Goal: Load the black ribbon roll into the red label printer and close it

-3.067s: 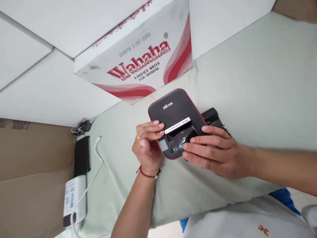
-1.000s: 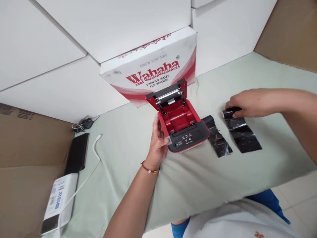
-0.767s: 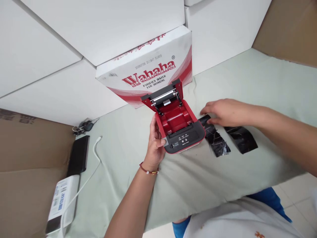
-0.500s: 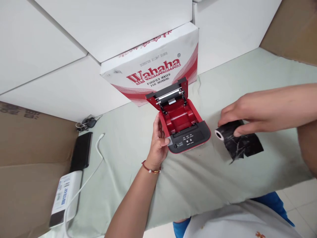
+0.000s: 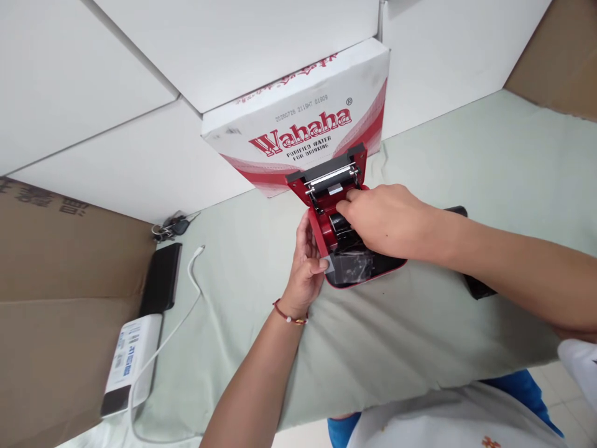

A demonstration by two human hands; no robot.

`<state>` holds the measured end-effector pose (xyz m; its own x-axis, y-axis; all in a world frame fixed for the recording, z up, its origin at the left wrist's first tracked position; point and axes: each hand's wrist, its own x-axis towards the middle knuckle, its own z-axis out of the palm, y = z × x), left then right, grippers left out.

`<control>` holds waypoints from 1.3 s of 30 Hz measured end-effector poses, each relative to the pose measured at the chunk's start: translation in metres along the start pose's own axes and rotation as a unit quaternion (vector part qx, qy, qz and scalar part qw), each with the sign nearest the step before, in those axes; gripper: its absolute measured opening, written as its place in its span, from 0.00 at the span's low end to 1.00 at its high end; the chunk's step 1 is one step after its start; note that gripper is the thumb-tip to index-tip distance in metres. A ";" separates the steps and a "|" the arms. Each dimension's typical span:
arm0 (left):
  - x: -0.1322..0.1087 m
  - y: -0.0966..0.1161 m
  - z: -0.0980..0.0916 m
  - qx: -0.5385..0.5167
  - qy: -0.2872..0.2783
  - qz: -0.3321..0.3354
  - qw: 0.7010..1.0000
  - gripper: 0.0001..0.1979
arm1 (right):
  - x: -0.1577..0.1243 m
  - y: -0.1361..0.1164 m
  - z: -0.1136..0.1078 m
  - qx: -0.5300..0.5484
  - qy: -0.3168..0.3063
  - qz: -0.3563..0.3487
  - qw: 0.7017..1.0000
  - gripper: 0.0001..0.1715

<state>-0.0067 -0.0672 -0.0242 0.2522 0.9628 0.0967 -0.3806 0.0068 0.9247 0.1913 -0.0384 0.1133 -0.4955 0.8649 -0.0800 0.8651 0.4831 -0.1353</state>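
Observation:
In the head view a small red and black printer (image 5: 319, 236) rests on the cloth with its lid (image 5: 332, 178) raised. My left hand (image 5: 305, 274) grips its left side, thumb on the front corner. My right hand (image 5: 385, 218) reaches over the compartment, its fingers closed at a black roll (image 5: 344, 229) that sits inside. The loose, shiny dark end of the roll lies across the printer's front panel. My right hand hides the right part of the roll and compartment.
Behind the printer stands a Wahaha water carton (image 5: 303, 134) against white boxes. A flat black object (image 5: 476, 287) lies partly under my right forearm. Keys (image 5: 172, 227), a black slab (image 5: 161, 278), a white device (image 5: 133, 361) and a white cable (image 5: 193, 274) are at the left.
My right hand has carried the black roll leftward from beside the printer into its compartment. A flat black object now shows under the right forearm. My left hand keeps its grip.

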 end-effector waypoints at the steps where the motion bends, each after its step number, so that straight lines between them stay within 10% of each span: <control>1: 0.000 0.000 0.000 0.002 0.000 0.002 1.000 0.52 | 0.003 0.000 -0.001 -0.006 -0.011 0.006 1.000 0.14; 7: -0.001 0.001 0.001 0.005 0.003 0.001 1.000 0.51 | 0.006 0.004 -0.008 0.001 -0.033 -0.010 0.999 0.17; 14: -0.001 0.005 0.005 0.004 0.001 -0.001 1.000 0.51 | -0.069 0.003 0.045 0.066 0.255 -0.252 0.931 0.15; 23: -0.003 0.004 0.001 0.015 0.009 -0.002 1.000 0.49 | -0.111 0.009 0.100 0.069 0.353 -0.237 0.902 0.25; 34: 0.026 0.040 0.012 0.094 0.152 0.111 0.978 0.22 | -0.105 0.009 0.106 0.093 0.378 -0.229 0.892 0.25; 39: 0.051 0.060 0.011 0.118 0.129 0.123 0.977 0.22 | -0.107 0.009 0.106 0.103 0.374 -0.227 0.894 0.24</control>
<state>-0.0062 -0.0204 0.0401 -0.0645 0.9637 0.2591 -0.1789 -0.2666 0.9471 0.2436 -0.1407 0.0164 -0.5348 0.4729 0.7003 0.5178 0.8383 -0.1706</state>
